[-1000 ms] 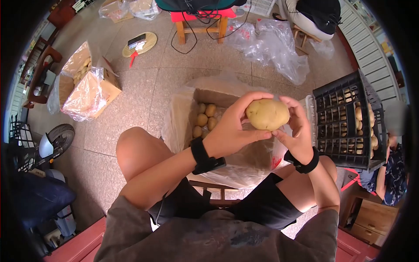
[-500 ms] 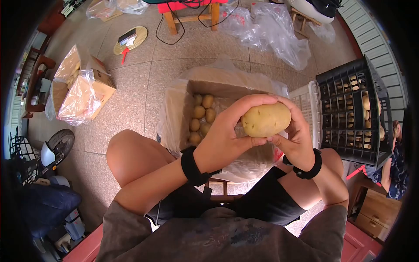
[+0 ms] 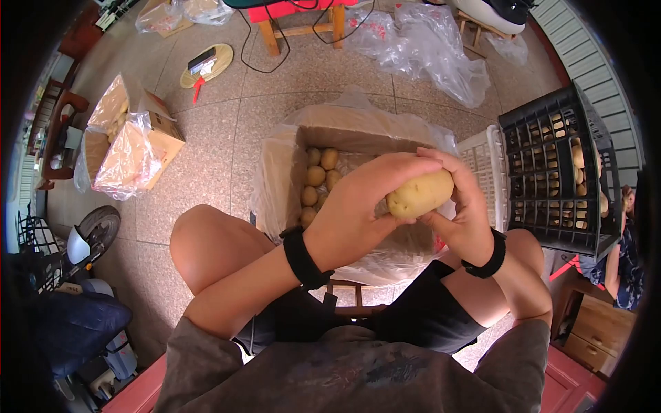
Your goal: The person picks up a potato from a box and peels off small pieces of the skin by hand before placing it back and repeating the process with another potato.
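Observation:
A large yellow potato [image 3: 421, 195] is held between my two hands, above the right part of an open cardboard box [image 3: 281, 180] lined with clear plastic. My left hand [image 3: 365, 199] wraps round the potato's left side and top. On its right side are the fingers and thumb of my right hand [image 3: 468, 210]. Several smaller potatoes [image 3: 315, 176] lie along the left inside of the box, some of them hidden by my left hand. Each wrist wears a black band.
Beside the box stand a white crate [image 3: 486, 162] and a black crate [image 3: 551, 175] with potatoes in it. A second box [image 3: 162, 141] with potatoes is at left. Plastic sheets [image 3: 441, 55] lie ahead. A person [image 3: 628, 255] is at far right.
The potato has turned slightly between my hands, and the fingers of my left hand now cover more of its top. Both hands still hold it over the box.

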{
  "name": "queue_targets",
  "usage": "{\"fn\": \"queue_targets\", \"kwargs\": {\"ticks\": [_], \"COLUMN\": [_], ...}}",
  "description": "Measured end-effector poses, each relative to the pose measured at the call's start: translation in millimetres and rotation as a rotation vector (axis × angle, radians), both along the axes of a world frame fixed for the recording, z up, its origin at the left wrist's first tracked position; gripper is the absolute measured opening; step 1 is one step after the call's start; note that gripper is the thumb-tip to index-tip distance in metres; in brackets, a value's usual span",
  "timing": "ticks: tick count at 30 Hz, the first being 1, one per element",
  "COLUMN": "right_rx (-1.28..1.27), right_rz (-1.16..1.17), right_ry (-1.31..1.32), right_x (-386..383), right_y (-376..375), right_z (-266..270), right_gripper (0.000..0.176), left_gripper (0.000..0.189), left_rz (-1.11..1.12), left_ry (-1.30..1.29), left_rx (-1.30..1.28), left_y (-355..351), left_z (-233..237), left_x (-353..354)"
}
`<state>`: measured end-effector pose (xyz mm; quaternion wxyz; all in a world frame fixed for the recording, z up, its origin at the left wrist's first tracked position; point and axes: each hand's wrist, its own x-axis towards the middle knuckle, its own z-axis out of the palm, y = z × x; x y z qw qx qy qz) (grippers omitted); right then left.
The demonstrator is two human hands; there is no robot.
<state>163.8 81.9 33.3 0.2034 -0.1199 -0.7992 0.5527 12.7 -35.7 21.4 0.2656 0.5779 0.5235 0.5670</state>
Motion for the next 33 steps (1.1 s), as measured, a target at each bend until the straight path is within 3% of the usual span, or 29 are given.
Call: {"fn": "queue_targets", "kwargs": {"ticks": [2,3,5,7,9,15,19,23,28,33], "right_rx": [0.178,0.178,0.076,-0.048,-0.171,0.125,-0.085,-0.047,0.025,0.189], "right_rz": [-0.039,-0.040,-0.056,-0.085,-0.114,-0.073,-0.071,-0.090,-0.107,-0.115], "right_ry": [-0.021,-0.021,0.004,0.031,0.059,-0.053,-0.033,0.000,0.067,0.078], "right_x": [0.2,-0.4,-2.1,-2.5,-2.7,-1.3,-1.1,-1.1,-3.0,-2.4], "right_y": [-1.7,-1.9,-1.9,-3.7,-4.2,-2.9,-5.8,-6.4,-9.2,-9.7], "right_z": [-0.4,0.0,1.3,-3.8,-9.2,-4.4,-3.5,-7.1,-2.5,-2.3], "right_gripper": [0.066,0.066,0.067,0.068,0.069,0.067,0.070,0.069,0.069,0.070], "left_gripper": [0.063,0.061,0.059,0.042,0.039,0.030,0.026,0.023,0.018,0.015], "left_rz": [0.010,0.051,0.092,0.113,0.091,0.092,0.095,0.106,0.194,0.157], "left_ry": [0.093,-0.025,-0.142,-0.350,-0.357,-0.431,-0.572,-0.575,-0.275,-0.280], "left_rx": [0.000,-0.009,-0.018,-0.060,-0.023,-0.050,-0.037,-0.029,0.073,0.058], "left_y": [-0.8,-1.6,-2.3,-2.6,0.8,2.9,6.9,6.6,3.6,2.4], "left_z": [2.3,3.1,5.1,7.1,-0.7,-7.9,-14.4,-14.3,-10.1,-7.0], "left_x": [0.7,3.3,4.9,4.5,1.5,4.0,2.4,2.9,4.6,1.7]}}
